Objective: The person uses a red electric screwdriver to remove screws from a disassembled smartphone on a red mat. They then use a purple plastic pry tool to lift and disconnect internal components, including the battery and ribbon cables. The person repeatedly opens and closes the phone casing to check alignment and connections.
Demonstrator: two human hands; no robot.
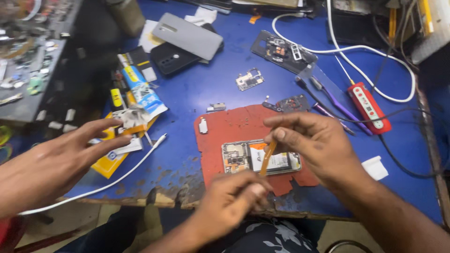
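Two hands pinch one orange strip [268, 158] above an opened phone [239, 157]: right hand [311, 143] on top, left hand [234, 197] closed below.

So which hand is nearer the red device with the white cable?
Right. The right hand is just lower-left of the red device, pinching an orange strip; the left hand sits farther off at the front edge of the table.
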